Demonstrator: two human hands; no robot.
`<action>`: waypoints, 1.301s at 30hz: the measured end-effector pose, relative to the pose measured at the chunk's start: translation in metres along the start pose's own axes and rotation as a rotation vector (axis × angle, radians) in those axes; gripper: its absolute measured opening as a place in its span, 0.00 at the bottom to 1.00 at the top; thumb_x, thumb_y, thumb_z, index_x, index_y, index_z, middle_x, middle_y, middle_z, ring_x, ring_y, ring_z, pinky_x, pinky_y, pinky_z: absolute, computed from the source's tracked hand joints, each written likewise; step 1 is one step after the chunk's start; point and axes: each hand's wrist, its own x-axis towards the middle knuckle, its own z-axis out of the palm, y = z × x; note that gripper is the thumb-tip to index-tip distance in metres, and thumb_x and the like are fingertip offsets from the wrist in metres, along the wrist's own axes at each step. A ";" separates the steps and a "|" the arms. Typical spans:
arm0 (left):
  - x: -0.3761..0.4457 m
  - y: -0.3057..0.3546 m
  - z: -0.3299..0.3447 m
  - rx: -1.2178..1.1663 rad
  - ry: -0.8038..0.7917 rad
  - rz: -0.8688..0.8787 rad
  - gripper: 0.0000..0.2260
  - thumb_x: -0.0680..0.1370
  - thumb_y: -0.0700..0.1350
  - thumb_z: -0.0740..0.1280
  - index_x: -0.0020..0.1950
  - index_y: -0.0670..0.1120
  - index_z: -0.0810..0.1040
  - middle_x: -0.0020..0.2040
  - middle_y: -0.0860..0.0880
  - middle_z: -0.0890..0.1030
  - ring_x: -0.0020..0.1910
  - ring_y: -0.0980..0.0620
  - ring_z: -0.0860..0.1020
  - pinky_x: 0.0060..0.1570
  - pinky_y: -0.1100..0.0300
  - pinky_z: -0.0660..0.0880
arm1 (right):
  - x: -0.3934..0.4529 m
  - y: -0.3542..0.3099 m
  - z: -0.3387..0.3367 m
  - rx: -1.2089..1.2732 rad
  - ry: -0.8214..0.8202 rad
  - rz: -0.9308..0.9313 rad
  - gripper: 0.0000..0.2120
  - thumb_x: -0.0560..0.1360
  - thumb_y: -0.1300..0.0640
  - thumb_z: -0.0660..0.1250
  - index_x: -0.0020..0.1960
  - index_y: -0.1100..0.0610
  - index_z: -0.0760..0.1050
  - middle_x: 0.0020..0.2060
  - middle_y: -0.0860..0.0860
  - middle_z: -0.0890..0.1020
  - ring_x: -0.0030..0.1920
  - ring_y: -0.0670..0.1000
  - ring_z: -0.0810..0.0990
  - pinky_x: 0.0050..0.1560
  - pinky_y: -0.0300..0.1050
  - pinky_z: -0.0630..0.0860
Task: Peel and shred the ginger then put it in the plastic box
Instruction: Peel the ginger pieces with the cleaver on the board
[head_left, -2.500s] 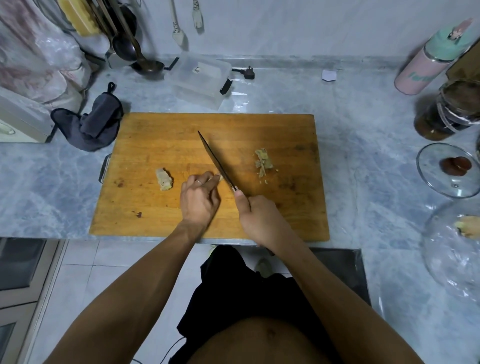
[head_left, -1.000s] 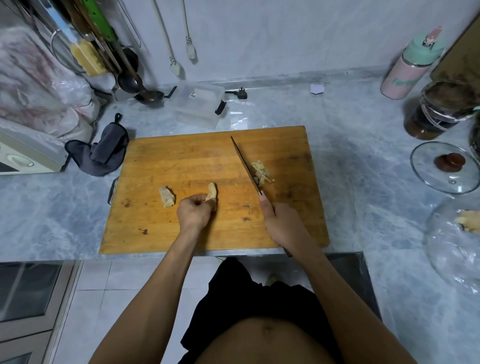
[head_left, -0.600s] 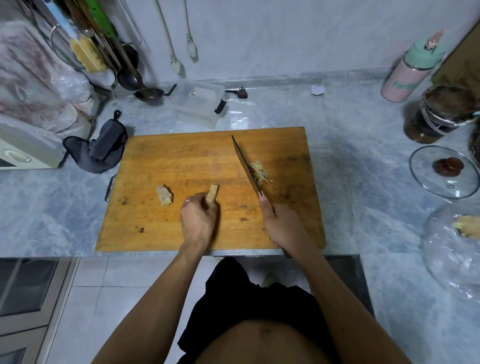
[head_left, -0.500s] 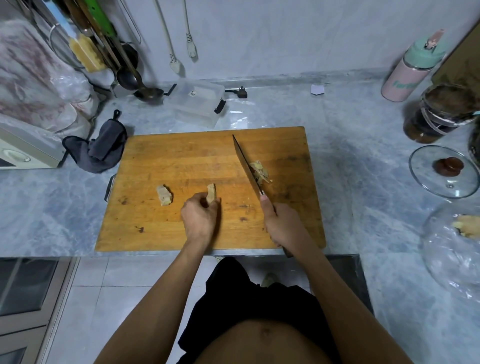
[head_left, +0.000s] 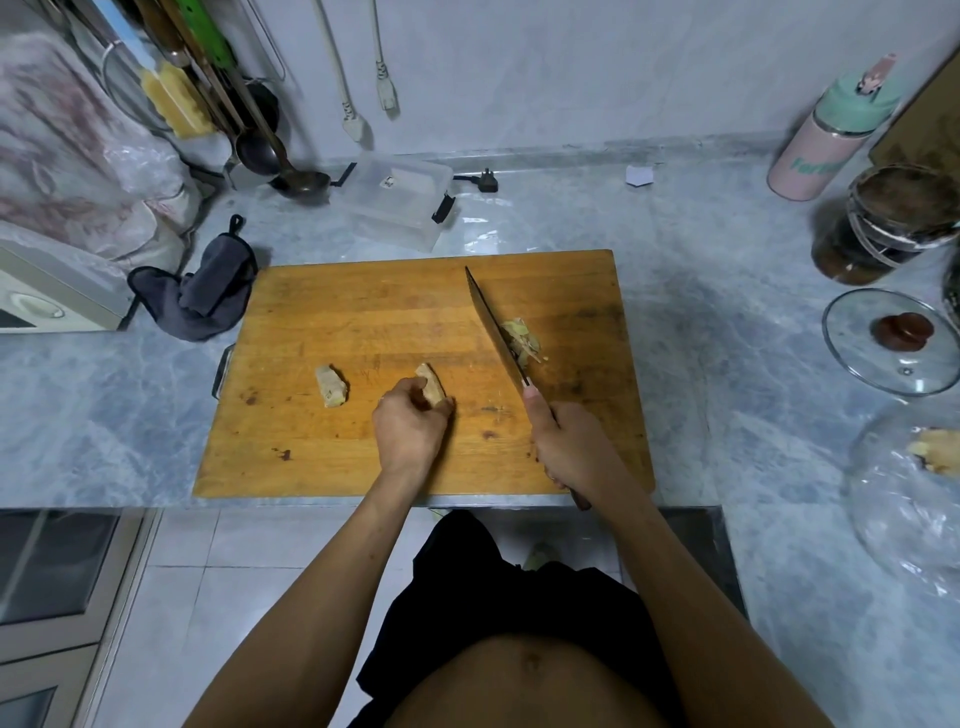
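Head view, nearest first: the left hand (head_left: 410, 426) pinches a piece of ginger (head_left: 431, 383) on the wooden cutting board (head_left: 363, 312), while the right hand (head_left: 569, 444) grips a knife (head_left: 493, 325), its blade beside a small heap of peelings (head_left: 521, 340). A second ginger piece (head_left: 330, 385) lies to the left. Farther back, the plastic box (head_left: 400, 200) sits on the counter (head_left: 701, 270); nothing shows through its clear walls.

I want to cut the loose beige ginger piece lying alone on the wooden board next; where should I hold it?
Pinch the loose beige ginger piece across its long sides, from above and the left, clear of the wooden board's bare surface.
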 end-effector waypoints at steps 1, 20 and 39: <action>0.003 0.000 0.000 -0.030 -0.002 -0.054 0.17 0.73 0.45 0.76 0.60 0.44 0.80 0.43 0.53 0.80 0.44 0.53 0.77 0.45 0.66 0.70 | 0.000 0.000 0.000 -0.002 0.005 -0.004 0.31 0.81 0.34 0.46 0.36 0.57 0.71 0.29 0.53 0.74 0.26 0.50 0.72 0.31 0.45 0.70; 0.020 -0.009 -0.012 -0.149 -0.018 -0.227 0.06 0.70 0.45 0.79 0.42 0.45 0.85 0.39 0.48 0.85 0.41 0.49 0.84 0.50 0.55 0.81 | -0.016 -0.022 0.033 0.026 -0.162 -0.006 0.29 0.82 0.36 0.49 0.38 0.57 0.72 0.26 0.51 0.73 0.21 0.48 0.72 0.28 0.42 0.71; 0.000 -0.006 -0.003 -0.052 0.041 0.082 0.18 0.77 0.34 0.67 0.68 0.39 0.76 0.56 0.42 0.83 0.47 0.59 0.76 0.49 0.81 0.64 | -0.024 -0.031 0.027 -0.031 -0.175 -0.041 0.31 0.83 0.38 0.46 0.38 0.60 0.72 0.25 0.53 0.73 0.21 0.49 0.73 0.25 0.39 0.68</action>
